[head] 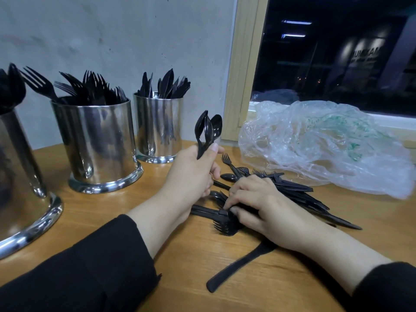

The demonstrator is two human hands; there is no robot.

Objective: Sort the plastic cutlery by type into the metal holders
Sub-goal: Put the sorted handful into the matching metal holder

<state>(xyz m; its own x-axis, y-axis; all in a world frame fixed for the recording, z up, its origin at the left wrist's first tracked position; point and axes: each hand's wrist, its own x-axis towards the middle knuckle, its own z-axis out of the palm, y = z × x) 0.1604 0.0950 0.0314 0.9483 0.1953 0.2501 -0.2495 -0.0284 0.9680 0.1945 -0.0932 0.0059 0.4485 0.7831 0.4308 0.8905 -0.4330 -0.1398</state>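
Note:
My left hand (193,174) grips a bunch of black plastic spoons (208,129), bowls pointing up. My right hand (258,203) lies on a mixed pile of black cutlery (292,192) on the wooden table, its fingertips pinching a piece at the pile's left edge. Three metal holders stand along the left. The nearest holder (20,176) carries spoons. Forks fill the middle holder (99,143). The far holder (158,127) has knives in it. A loose fork head (225,227) and a black handle (236,269) lie near my right wrist.
A crumpled clear plastic bag (324,145) lies at the back right, beside the pile. A grey wall stands behind the holders, with a wooden-framed dark window (337,52) at the right. The table surface (112,221) shows bare wood in front of the holders.

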